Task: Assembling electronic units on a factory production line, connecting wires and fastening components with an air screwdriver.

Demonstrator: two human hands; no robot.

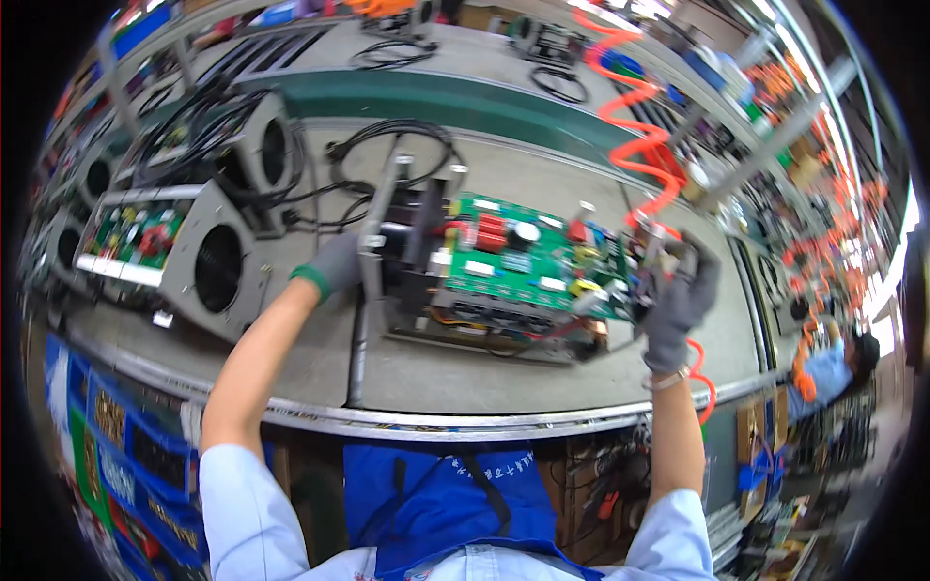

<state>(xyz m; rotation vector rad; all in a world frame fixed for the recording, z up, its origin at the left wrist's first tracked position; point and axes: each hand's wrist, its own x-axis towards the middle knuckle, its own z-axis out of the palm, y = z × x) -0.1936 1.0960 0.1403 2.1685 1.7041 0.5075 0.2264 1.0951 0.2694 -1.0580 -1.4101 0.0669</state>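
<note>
An open metal chassis unit [465,339] lies on the workbench in front of me, its green circuit board [504,247] facing up. Red parts, a round capacitor and white connectors stand on the board. My left hand [339,263], in a grey glove with a green cuff, is against the grey end panel [371,261] at the unit's left; its fingers are mostly hidden. At the opposite end, my right hand [683,305], also gloved in grey, has bent fingers closed around the unit's right end. Blur hides exactly which part it grips.
Similar grey units with round fan openings [221,266] stand at the left. Black cables [407,131] lie behind the chassis. A coiled orange air hose [644,126] hangs at the right. Blue bins [136,450] sit below the bench's metal edge [465,424]. Another person [833,368] is at far right.
</note>
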